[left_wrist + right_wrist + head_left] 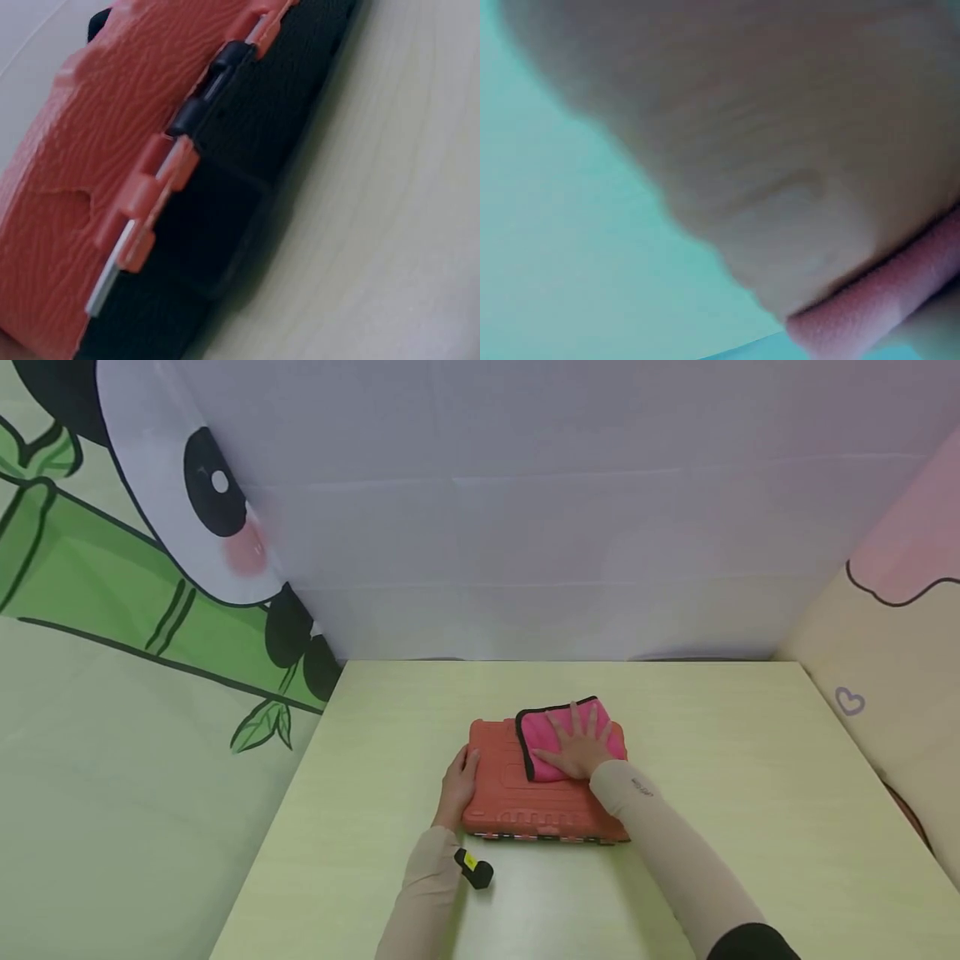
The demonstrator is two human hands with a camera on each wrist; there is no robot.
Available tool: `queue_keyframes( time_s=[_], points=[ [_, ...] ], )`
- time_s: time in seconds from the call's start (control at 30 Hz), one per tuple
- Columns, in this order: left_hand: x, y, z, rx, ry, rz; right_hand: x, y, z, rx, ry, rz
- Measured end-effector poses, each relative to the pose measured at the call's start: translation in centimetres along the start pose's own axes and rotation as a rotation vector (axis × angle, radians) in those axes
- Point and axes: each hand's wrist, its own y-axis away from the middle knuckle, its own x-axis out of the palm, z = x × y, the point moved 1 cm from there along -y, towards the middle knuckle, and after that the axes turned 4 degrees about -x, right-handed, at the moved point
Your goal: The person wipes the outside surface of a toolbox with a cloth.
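A flat plastic case (498,797) with an orange-red lid lies closed on the table, hinges along its near edge. Its black lower half and hinge pins fill much of the left wrist view. My left hand (456,789) holds the case by its left side, thumb at the lid's edge. On the far right part of the lid lies a folded pink cloth (536,727) with black edging. My right hand (581,752) presses flat on this cloth with its fingers spread. In the right wrist view, the hand (780,165) looms blurred beside the cloth's pink fold (870,319).
The pale wooden table (360,735) extends around the case on all sides. A light fabric wall (525,527) rises behind its far edge, with panda and bamboo drawings at the left. A small black device (476,870) with a yellow label sits at the left wrist.
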Motion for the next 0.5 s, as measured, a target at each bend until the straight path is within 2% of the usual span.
queue_keyframes(
  time_s=[0.3,0.5],
  points=[
    [0.8,-0.6,-0.5,0.007,-0.006,-0.031,-1.3,0.1,-4.0,0.008,-0.03,-0.022],
    [1.5,-1.0,-0.9,0.006,-0.002,-0.047,-1.7,0.4,-6.3,0.013,-0.032,-0.087]
  ],
)
